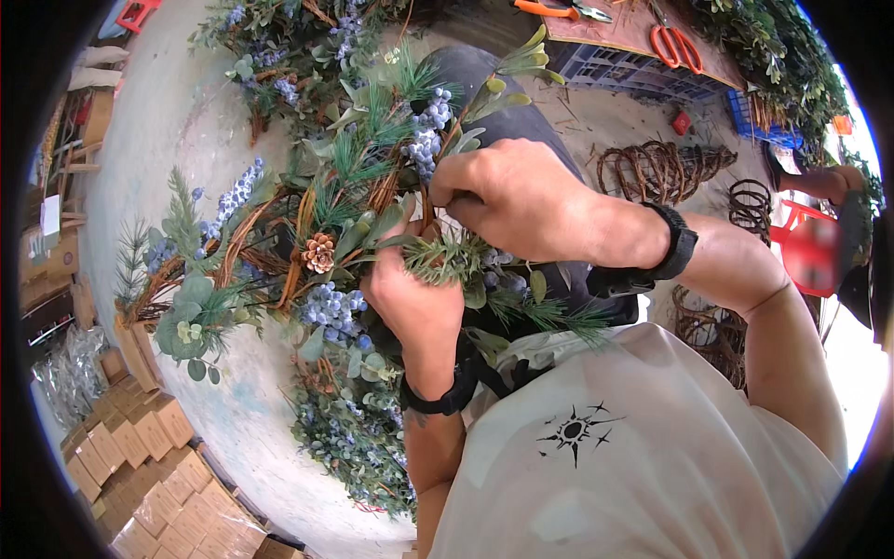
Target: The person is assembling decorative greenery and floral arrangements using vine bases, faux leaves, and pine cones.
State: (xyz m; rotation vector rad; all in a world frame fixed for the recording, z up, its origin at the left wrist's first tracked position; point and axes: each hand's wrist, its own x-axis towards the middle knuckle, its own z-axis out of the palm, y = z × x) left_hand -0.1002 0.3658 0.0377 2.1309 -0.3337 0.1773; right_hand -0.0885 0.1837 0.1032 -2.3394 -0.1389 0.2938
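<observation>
A twig wreath [244, 253] lies across my lap, dressed with pine needles, eucalyptus leaves and blue berries [332, 311]. One pinecone [318, 252] sits on its vines, left of my hands. My left hand [414, 303] is closed around a greenery sprig [445, 258] against the wreath's stems. Just above and to the right, my right hand [517, 197] is closed in a pinch by a leafy stem [507, 79]; its fingertips are partly hidden, and what they hold cannot be made out. More blue berries [426, 140] stand close to the right hand's fingers.
Orange-handled pliers [559, 11] and orange scissors [677, 48] lie on a board over a crate at upper right. Bare twig forms [656, 170] rest on the floor. Other berry garlands [358, 438] lie around me. Cardboard boxes [163, 494] are stacked at lower left.
</observation>
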